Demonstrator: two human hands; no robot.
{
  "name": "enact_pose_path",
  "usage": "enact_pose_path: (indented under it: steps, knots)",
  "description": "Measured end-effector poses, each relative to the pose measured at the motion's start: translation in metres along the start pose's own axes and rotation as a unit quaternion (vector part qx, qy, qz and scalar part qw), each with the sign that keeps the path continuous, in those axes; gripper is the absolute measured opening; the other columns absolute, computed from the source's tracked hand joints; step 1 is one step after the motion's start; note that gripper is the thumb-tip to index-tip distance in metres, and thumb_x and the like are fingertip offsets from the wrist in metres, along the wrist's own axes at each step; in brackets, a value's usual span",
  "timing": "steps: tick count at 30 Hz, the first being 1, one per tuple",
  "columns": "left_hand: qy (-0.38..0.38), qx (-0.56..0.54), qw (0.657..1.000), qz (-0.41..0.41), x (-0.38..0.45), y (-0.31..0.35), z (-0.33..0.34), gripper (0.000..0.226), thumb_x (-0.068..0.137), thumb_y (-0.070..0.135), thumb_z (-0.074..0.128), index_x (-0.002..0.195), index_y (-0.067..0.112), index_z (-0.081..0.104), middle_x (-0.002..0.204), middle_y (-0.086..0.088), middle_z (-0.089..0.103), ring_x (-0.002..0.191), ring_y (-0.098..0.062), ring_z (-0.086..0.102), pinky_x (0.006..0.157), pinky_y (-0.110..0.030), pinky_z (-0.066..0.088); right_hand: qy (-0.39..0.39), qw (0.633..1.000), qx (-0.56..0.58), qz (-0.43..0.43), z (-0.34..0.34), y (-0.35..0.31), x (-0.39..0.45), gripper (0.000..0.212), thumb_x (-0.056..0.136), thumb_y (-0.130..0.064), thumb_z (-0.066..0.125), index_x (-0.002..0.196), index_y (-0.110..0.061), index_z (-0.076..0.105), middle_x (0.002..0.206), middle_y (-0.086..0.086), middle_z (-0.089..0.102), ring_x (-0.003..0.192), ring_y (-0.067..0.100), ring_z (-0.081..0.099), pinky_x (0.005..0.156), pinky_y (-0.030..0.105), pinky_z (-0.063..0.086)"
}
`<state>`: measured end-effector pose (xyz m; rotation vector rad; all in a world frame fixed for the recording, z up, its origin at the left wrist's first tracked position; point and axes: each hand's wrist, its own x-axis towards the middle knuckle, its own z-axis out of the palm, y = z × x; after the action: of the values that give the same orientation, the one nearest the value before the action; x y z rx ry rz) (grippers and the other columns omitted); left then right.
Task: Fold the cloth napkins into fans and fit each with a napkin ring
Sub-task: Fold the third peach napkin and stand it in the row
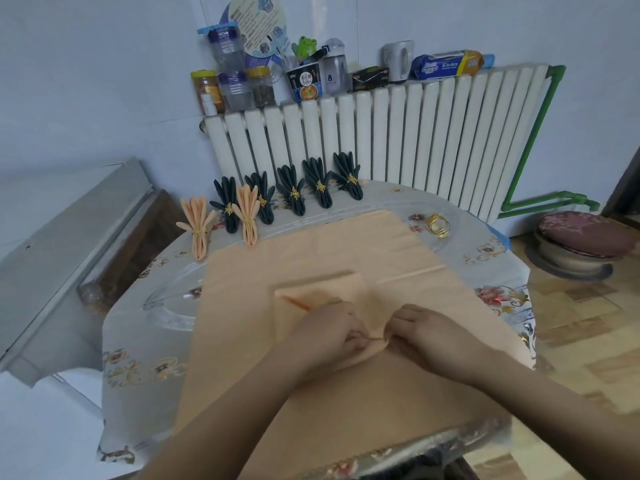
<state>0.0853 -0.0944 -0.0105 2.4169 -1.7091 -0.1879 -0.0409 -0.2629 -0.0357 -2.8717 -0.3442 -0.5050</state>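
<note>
A folded peach napkin point(322, 289) lies on top of wide flat peach cloths point(363, 237) spread over the round table. My left hand point(325, 334) and my right hand point(433, 334) pinch the napkin's near edge, close together, with a crease between them. Gold napkin rings point(438, 225) sit at the far right of the table. Two finished peach fans point(199, 223) point(247, 213) and several dark green fans point(320, 183), each with a gold ring, stand in a row along the far edge.
The table point(145, 358) has a floral cloth under a clear cover. A white radiator point(415, 133) stands behind, its top loaded with jars and bottles point(235, 81). A grey cabinet point(62, 254) is on the left, a cushioned stool point(585, 237) on the right.
</note>
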Motion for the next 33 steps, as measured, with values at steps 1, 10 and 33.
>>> enact_pose_path:
  steps: [1, 10, 33]
  knots:
    - [0.023, 0.007, 1.0, 0.007, 0.001, 0.002, 0.004, 0.028, 0.091, 0.036, 0.058, 0.112, 0.022, 0.068, 0.111, -0.002, 0.059, 0.107, -0.019, 0.046, 0.086, -0.03, 0.038, -0.009, 1.0, 0.008, 0.017, -0.005, 0.007, -0.003, 0.014, 0.085, -0.023, 0.052, 0.082, -0.017, 0.063, 0.08, -0.003, 0.062, 0.078, 0.013, 0.054, 0.066, 0.018, 0.038]
    - [0.021, -0.012, 1.0, -0.008, 0.011, 0.004, 0.037, 0.07, 0.076, 0.056, 0.016, 0.119, 0.011, 0.048, 0.142, -0.012, 0.034, 0.14, -0.027, 0.02, 0.117, -0.042, 0.006, 0.046, 0.991, -0.004, 0.126, 0.013, -0.002, 0.004, 0.041, 0.073, -0.03, 0.044, 0.1, -0.011, 0.066, 0.099, 0.005, 0.069, 0.092, 0.024, 0.062, 0.084, 0.023, 0.04]
    - [0.114, 0.081, 0.976, -0.165, -0.075, -0.037, 0.039, 0.056, 0.087, 0.042, 0.029, 0.116, 0.014, 0.068, 0.123, -0.003, 0.065, 0.114, -0.016, 0.061, 0.094, -0.026, 0.036, 0.013, 0.98, -0.128, 0.15, 0.05, -0.017, 0.008, 0.069, 0.1, -0.041, 0.004, 0.123, -0.013, 0.062, 0.129, 0.007, 0.059, 0.121, 0.026, 0.054, 0.106, 0.035, 0.021]
